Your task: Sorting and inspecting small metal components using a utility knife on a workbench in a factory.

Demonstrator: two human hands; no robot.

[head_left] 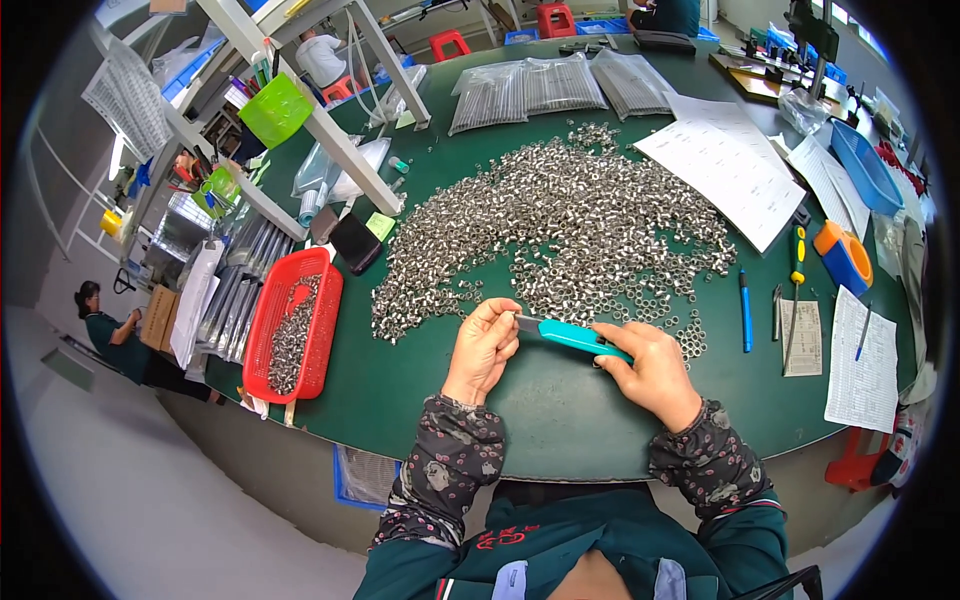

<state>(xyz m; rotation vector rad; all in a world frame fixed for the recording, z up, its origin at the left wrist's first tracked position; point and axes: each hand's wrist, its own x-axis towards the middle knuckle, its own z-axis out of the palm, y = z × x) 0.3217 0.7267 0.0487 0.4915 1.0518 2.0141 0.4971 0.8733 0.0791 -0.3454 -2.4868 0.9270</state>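
Work area: green-topped table in a brightly lit workshop.
The worktable (560,440) spans the centre, its near edge curved at 6 o'clock by the fisheye lens. A white metal rack (345,150) stands at 11 o'clock. Two red stools (448,44) (555,20) are positioned beyond the far edge near 12 o'clock; a third red stool (850,470) is located at 4 o'clock. A bright window (868,40) admits light at 2 o'clock. Pale grey floor (150,480) extends from 7 to 9 o'clock, with a darker brownish strip beside the table.
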